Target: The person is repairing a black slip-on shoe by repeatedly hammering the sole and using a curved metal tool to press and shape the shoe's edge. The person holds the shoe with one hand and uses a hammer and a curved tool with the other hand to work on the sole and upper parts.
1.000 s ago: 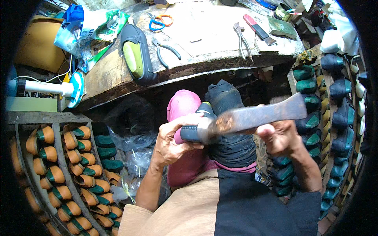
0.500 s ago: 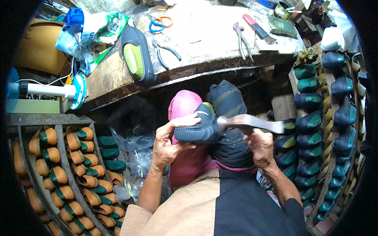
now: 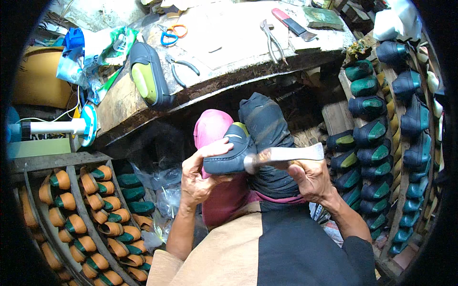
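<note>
My left hand is wrapped round a dark grey-blue shoe with a green-yellow insole, thumb and fingers on opposite sides of it. The shoe rests over my lap, between a pink-covered knee and a dark-covered knee. In my right hand is a hammer, its handle mostly hidden by the fist. The round face of the hammer head meets or nearly meets the shoe's right side; actual contact is hard to make out.
Ahead, a worn workbench bears a matching shoe, scissors, pliers, pincers and a red-handled knife. Racks of orange shoes stand left, dark shoes right. A white-and-blue tube juts in from the left.
The hammer head has dropped slightly against the shoe's side and its tilt has changed. My left hand keeps its grip on the shoe. The whole view has shifted a little.
</note>
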Motion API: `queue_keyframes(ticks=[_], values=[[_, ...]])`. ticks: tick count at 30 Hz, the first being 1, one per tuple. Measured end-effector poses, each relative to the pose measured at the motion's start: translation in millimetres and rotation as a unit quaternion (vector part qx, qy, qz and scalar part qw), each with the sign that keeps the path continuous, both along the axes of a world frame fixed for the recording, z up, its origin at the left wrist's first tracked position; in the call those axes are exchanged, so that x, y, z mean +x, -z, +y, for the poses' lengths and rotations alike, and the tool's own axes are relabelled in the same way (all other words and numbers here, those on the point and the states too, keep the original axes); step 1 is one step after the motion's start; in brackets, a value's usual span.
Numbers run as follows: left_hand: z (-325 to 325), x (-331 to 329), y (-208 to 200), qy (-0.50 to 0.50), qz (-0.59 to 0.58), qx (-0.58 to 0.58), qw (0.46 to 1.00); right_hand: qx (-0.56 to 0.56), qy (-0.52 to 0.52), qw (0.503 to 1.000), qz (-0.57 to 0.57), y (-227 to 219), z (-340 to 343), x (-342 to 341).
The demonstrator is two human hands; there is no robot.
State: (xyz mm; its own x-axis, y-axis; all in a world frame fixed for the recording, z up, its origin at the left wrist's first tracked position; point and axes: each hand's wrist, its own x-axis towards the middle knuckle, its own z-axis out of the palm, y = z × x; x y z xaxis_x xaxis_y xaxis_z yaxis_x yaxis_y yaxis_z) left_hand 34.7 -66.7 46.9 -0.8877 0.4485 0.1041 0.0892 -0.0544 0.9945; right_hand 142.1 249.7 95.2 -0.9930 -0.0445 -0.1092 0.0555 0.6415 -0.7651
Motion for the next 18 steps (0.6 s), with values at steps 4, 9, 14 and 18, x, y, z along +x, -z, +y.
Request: queue_keyframes(ticks=[4,9,14,18], values=[[-4,2,0,0.007,0.028,-0.010,1.000,-0.191,0.033,0.979,0.068,0,1,-4],[-3,4,2,0.015,0.040,-0.007,0.999,-0.042,0.012,0.998,-0.035,6,-2,-8],[-1,7,0,0.011,0.055,-0.036,0.998,-0.118,0.043,0.990,0.071,4,2,-8],[2,5,-1,0.022,0.061,-0.030,0.997,0.006,-0.026,0.998,-0.049,-7,10,-11]])
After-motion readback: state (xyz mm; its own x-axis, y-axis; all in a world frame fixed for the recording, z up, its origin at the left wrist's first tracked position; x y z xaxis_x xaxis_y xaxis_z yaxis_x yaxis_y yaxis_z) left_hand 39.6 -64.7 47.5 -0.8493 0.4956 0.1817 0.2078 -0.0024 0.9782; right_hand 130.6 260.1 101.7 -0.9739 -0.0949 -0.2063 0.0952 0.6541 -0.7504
